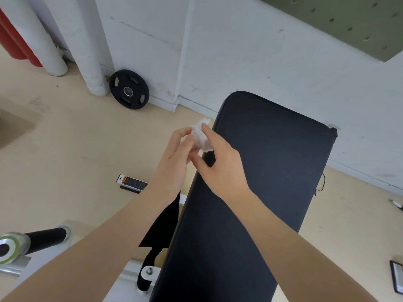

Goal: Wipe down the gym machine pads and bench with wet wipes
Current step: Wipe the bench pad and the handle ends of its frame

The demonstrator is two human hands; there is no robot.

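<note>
A long black padded bench [257, 182] runs from the bottom centre up toward the white wall. A crumpled white wet wipe [201, 136] is held in the air just over the bench's left edge. My left hand [174, 159] pinches the wipe from the left with fingertips and thumb. My right hand [220, 164] grips it from the right, reaching across the pad. Both forearms come in from the bottom of the view. The wipe does not touch the pad.
A black weight plate [129, 89] leans against the wall base at upper left, beside white pipes [91, 62]. A black-handled bar [43, 237] with a metal end sits at lower left. The bench's white frame [139, 273] and a labelled foot [132, 183] show left of the pad.
</note>
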